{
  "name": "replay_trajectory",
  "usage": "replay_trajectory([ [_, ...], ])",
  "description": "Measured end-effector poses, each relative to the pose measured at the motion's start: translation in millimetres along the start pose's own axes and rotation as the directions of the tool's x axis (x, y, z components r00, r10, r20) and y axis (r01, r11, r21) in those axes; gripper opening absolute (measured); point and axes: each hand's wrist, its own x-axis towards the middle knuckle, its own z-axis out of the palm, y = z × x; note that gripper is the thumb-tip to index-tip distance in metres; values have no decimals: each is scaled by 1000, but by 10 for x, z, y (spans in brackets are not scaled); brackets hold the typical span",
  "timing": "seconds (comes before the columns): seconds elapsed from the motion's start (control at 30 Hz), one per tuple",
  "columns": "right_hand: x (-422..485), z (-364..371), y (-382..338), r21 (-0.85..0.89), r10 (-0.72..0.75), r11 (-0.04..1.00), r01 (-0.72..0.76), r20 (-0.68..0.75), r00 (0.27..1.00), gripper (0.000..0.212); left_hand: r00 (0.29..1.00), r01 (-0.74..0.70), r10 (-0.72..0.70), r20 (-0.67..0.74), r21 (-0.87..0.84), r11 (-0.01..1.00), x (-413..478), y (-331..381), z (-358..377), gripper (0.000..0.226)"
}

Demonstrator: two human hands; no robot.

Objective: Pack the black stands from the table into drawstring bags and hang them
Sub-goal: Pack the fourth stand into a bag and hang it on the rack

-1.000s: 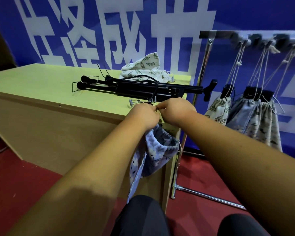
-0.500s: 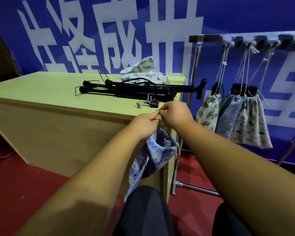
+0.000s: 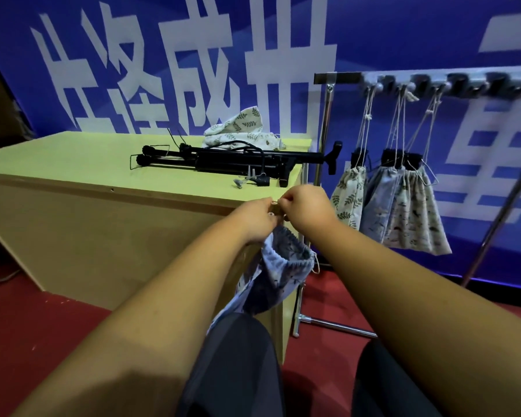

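Hands drew back from stands (image 3: 232, 164); left hand (image 3: 257, 218) grip pinches open-mouthed blue printed bag (image 3: 278, 266); right hand (image 3: 306, 206) pinches its cord (image 3: 315, 264).

Your left hand (image 3: 257, 216) and right hand (image 3: 306, 207) meet at the near corner of the surface (image 3: 73, 158), fingertips pinching a thin piece (image 3: 275, 201) that is too small to identify. The blue drawstring bag (image 3: 278, 275) hangs open-mouthed from your left hand, against the surface's side. The black stands (image 3: 232, 162) lie folded on top, small clips (image 3: 253, 182) just beside them, a leaf-print bag (image 3: 241, 127) behind. Three hung bags (image 3: 403, 212) dangle by cords from the rack (image 3: 433, 81) on the right.
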Motion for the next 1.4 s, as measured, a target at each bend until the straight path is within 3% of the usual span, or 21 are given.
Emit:
replay_trajectory([
  [0.23,-562,-81,287,422,52,905,-59,28,998,17,980,77,-85,-179,-50,996,-98,258,148,31],
  [0.37,-860,-208,446,372,4,928,20,-62,998,15,967,48,-65,-246,-75,996,-103,383,298,26],
  [0.5,-1033,-258,654,196,-37,980,28,44,998,17,977,-67,38,-209,-135,989,-108,515,471,24],
  [0.67,-1232,-289,981,79,40,996,-51,136,990,13,978,-176,156,-138,-150,973,-70,602,786,16],
  [0.83,-1349,-246,1343,-87,91,993,-75,198,976,18,968,-248,243,-68,-68,966,70,576,1183,18],
  [1.2,-1527,388,2040,-38,236,972,-233,137,962,22,965,-233,235,121,-28,972,324,350,2076,13],
  [1.27,-1523,546,2121,-51,276,961,-271,195,941,21,958,-209,212,192,-34,977,347,249,2271,12],
  [1.4,-1366,769,2170,-152,318,948,-280,444,838,30,941,-100,105,323,-31,995,392,23,2612,9],
])
